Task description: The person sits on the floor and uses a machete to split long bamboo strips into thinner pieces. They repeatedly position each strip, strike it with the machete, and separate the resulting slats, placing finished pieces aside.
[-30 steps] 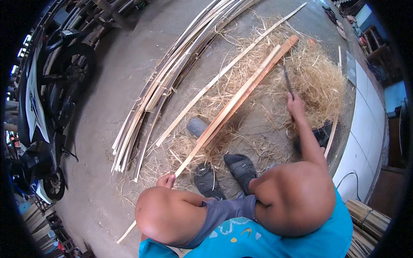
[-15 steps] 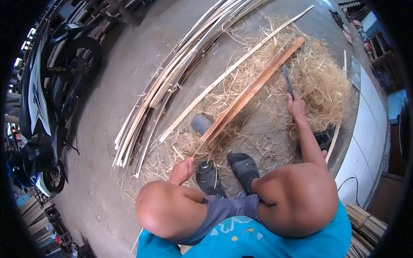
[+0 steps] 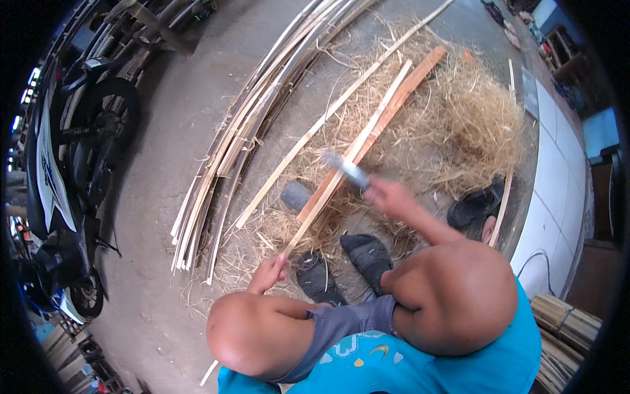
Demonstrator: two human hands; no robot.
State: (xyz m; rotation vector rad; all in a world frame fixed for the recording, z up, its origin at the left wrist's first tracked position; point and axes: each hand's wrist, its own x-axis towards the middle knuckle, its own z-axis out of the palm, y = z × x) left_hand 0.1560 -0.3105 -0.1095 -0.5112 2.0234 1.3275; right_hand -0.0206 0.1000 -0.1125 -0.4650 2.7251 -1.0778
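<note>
My left hand (image 3: 268,274) is closed around the near end of a pale bamboo strip (image 3: 379,115). The strip slants away to the upper right, along a reddish-brown board (image 3: 423,65). A knife (image 3: 352,172), smeared by motion, lies across the middle of the strip, its handle gripped in my right hand (image 3: 392,198). Whether the blade touches the strip is hard to tell. Under the board's near end sits a grey cylinder (image 3: 296,197). Curly shavings (image 3: 482,125) spread around and beyond the board.
Left of the board lie a long single strip (image 3: 328,117) and a bundle of strips (image 3: 239,141). A motorbike (image 3: 72,164) stands at the far left. White tiles (image 3: 545,197) form a ledge on the right, with a black sandal (image 3: 474,203) before it.
My right hand has swung left with the knife, from over the shavings to across the strip. The strip's pale face now shows above the board. The whole view has shifted slightly.
</note>
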